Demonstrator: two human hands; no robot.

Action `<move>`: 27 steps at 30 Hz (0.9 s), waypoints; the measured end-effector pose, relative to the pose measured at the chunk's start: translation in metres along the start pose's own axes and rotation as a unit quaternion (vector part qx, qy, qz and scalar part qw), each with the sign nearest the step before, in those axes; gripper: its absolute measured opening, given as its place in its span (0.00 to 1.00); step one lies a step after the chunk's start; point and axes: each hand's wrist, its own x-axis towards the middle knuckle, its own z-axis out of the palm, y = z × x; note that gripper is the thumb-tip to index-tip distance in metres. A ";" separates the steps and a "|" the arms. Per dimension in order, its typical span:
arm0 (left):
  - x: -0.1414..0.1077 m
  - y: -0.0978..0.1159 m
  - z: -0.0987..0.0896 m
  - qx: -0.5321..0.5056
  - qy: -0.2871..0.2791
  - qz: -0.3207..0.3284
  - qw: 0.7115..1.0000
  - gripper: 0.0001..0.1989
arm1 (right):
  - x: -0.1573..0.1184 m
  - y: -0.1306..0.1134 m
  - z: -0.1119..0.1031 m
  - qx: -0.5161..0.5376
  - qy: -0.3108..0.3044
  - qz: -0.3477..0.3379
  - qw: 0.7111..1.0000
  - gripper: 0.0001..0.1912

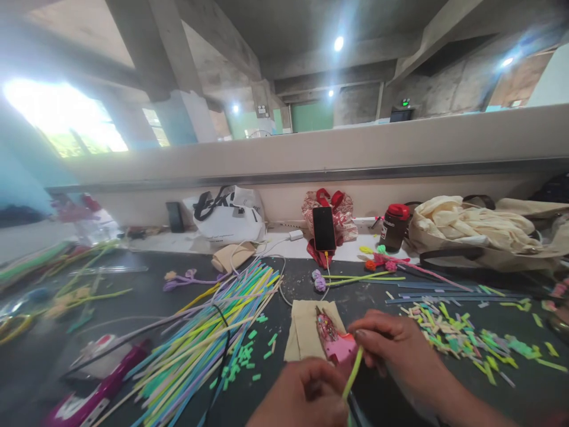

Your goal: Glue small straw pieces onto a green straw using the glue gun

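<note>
Tabletop (146,296): stem pile (217,323) left of center, handheld tool (95,397) to its left at the front. Folded cloth (302,332) front center. Offcuts (462,335) spread at right. Back edge against low wall (377,142), left to right: tote (231,222), phone (324,228) in front of bag 2 (347,219), bottle (395,231), bag 3 (480,231).

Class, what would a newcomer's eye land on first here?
Probably the big fan of colourful stems across the dark table, left of centre. Next, the bright clippings scattered at right, and the two hands, left and right, holding a yellow-green stem low in front.
</note>
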 end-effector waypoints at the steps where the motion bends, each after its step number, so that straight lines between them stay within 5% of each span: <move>1: 0.006 0.003 0.002 -0.019 -0.002 0.006 1.000 0.08 | 0.002 -0.002 0.004 -0.014 0.001 -0.017 1.000 0.07; 9: 0.035 0.016 0.001 -0.149 -0.027 0.038 0.988 0.11 | 0.013 0.000 0.003 -0.042 0.008 0.017 0.999 0.19; 14: 0.038 0.017 -0.015 -0.227 -0.013 0.041 0.973 0.11 | -0.005 0.003 -0.005 -0.191 -0.061 -0.024 0.979 0.08; 16: 0.037 0.017 -0.024 -0.261 -0.006 0.052 0.964 0.11 | -0.011 0.007 0.003 -0.315 -0.141 -0.121 0.931 0.09; 18: 0.036 0.019 -0.033 -0.288 0.005 0.065 0.955 0.10 | -0.014 0.013 0.017 -0.431 -0.202 -0.218 0.852 0.10; 22: 0.029 0.024 -0.047 -0.324 0.026 0.102 0.940 0.10 | -0.006 0.025 0.057 -0.583 -0.239 -0.331 0.702 0.09; 27: 0.022 0.024 -0.053 -0.334 0.021 0.126 0.934 0.10 | 0.012 0.039 0.096 -0.582 -0.287 -0.377 0.661 0.04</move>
